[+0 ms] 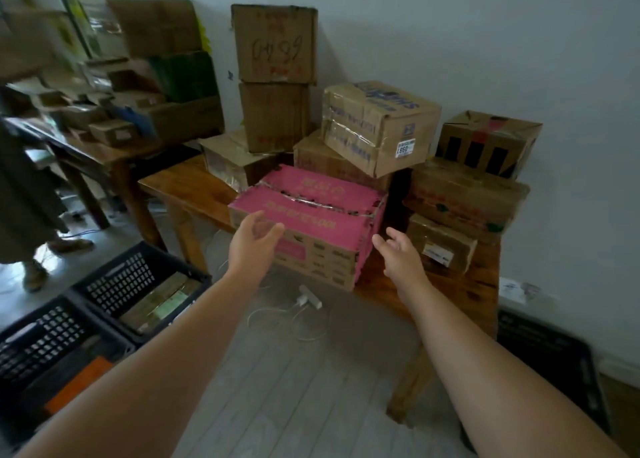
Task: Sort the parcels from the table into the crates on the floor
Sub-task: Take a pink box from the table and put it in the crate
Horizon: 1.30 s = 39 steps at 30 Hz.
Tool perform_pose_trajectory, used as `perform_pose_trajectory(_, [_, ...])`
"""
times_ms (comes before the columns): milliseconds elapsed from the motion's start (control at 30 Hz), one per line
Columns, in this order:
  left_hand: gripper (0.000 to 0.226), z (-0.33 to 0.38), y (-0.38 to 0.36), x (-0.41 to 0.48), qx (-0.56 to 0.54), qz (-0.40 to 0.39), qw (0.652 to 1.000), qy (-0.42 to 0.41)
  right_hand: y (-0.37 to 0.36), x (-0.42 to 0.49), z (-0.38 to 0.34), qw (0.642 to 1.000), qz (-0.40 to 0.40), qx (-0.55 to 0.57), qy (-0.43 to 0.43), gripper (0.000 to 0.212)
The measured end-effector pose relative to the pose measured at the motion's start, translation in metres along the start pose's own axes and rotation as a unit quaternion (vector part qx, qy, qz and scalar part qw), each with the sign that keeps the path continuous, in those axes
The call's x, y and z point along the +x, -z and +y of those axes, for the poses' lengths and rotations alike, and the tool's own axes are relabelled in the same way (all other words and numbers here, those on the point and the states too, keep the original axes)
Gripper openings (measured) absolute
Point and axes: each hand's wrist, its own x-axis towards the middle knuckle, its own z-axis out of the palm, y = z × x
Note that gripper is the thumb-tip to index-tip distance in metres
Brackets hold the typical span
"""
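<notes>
Currently my fingers are spread and relaxed on both sides, with nothing in them. My left hand is at the near left corner of the pink box, thumb up over the top edge. It is so close that I cannot tell whether skin meets cardboard. My right hand hangs just beside the near right corner, palm turned inward, with a sliver of gap showing, so the left is the nearer of the two.

The pink box lies straight ahead between my palms, its long side running left to right and skewed a little, the right end further from me. It sits at the front of the bench, and its near corner seems to poke out past the edge. I judge a two-handed squeeze on the short ends is what comes next.

Brown boxes are stacked behind it. The black crates sit on the floor to my left, well below the bench.
</notes>
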Motion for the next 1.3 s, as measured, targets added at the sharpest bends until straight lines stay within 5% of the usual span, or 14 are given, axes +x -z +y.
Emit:
perform_pose_trajectory(433, [0.058,-0.056,0.017,0.137,0.066,0.028,0.996,0.047,-0.056,0.073,0.038,0.998,-0.001,-0.035,-0.049,0.120])
perform_pose_trajectory(700, [0.077,-0.093,0.034,0.209,0.128,-0.036,0.988,0.074,-0.079,0.087,0.046,0.991,0.092,0.006,-0.097,0.110])
perform_pose_trajectory(967, [0.094,-0.124,0.056,0.260,0.069,-0.243,0.963,0.094,-0.106,0.072,0.058,0.952,0.267,0.077,-0.128,0.103])
perform_pose_trajectory(1133, [0.060,-0.131,0.059,0.278,0.083,-0.360,0.923,0.105,-0.126,0.064,0.062,0.943,0.280,0.122,-0.133,0.076])
perform_pose_trajectory(1300, [0.050,-0.127,0.057,0.277,0.047,-0.356,0.928,0.095,-0.129,0.053,0.059,0.952,0.261,0.089,-0.135,0.071])
